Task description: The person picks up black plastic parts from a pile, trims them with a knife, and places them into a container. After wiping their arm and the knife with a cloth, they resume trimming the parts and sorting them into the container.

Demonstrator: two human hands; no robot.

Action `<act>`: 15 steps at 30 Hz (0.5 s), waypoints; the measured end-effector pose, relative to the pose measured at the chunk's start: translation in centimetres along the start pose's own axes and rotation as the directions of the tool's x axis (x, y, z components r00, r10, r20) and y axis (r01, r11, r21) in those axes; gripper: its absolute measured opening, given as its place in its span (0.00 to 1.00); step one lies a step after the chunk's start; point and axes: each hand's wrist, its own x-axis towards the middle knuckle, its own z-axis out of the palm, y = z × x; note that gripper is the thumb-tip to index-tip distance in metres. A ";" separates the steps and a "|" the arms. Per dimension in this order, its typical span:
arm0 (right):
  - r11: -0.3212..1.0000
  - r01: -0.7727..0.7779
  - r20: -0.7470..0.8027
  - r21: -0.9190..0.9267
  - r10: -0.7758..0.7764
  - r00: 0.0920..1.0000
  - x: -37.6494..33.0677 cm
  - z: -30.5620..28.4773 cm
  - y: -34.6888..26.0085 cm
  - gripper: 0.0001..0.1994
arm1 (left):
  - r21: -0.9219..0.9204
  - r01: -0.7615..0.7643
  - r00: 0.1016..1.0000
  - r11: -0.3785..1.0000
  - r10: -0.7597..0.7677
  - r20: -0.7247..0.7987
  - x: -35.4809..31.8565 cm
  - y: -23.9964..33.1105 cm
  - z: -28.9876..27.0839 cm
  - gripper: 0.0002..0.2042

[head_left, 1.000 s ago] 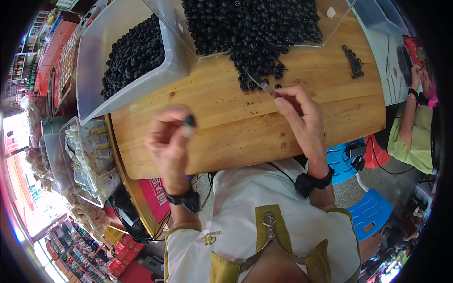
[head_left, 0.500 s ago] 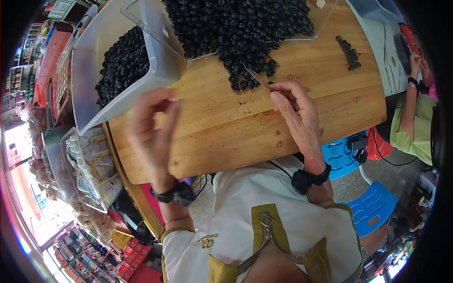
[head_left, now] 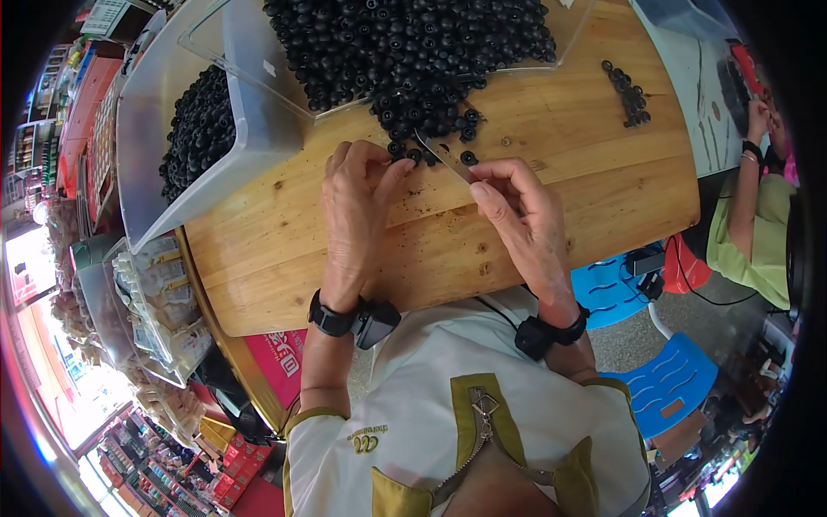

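Observation:
A heap of small black round parts with holes in them (head_left: 422, 52) spills over the front edge of a clear tray (head_left: 525, 66) onto the wooden table. My right hand (head_left: 527, 215) grips a slim small knife (head_left: 444, 155) between thumb and fingers. Its pointed metal tip touches the near edge of the loose parts. At that same edge, just left of the blade, my left hand (head_left: 351, 215) has its thumb and forefinger curled toward each other against the nearest parts. Whether a part is between those fingertips is hidden.
At the left, a translucent bin (head_left: 258, 142) holds more black parts (head_left: 198, 125). A small separate group of parts (head_left: 629, 95) lies at the table's right. Dark crumbs dot the wooden table (head_left: 586, 189). Blue chairs (head_left: 668, 379) and another person's arm (head_left: 745, 194) are at the right.
My left hand has moved right and forward, from beside the bin to the near edge of the heap. My right hand stays by the parts with the knife. The whole view has shifted slightly.

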 end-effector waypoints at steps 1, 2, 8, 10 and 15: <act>1.000 -0.002 -0.002 0.002 0.002 1.000 0.0 0.0 0.0 0.10 | 0.002 -0.001 1.000 1.000 0.001 0.003 0.0 0.1 -0.2 0.12; 1.000 0.002 0.002 0.002 -0.002 1.000 0.1 0.0 0.1 0.10 | -0.034 0.026 1.000 0.999 -0.025 0.017 0.0 0.2 -0.4 0.11; 0.999 0.026 0.068 -0.038 -0.024 0.997 0.3 1.0 -0.1 0.10 | -0.166 0.001 0.999 0.986 0.007 0.047 -0.4 -0.5 -0.8 0.09; 0.997 0.054 0.092 -0.057 -0.048 0.995 0.3 1.4 -0.2 0.11 | -0.189 -0.013 0.998 0.982 0.024 0.057 -1.0 -0.6 -1.1 0.08; 0.975 0.161 0.207 -0.151 -0.128 0.970 0.1 2.3 -1.1 0.18 | -0.833 0.273 0.961 0.482 -0.097 0.259 -3.4 -0.2 -2.3 0.11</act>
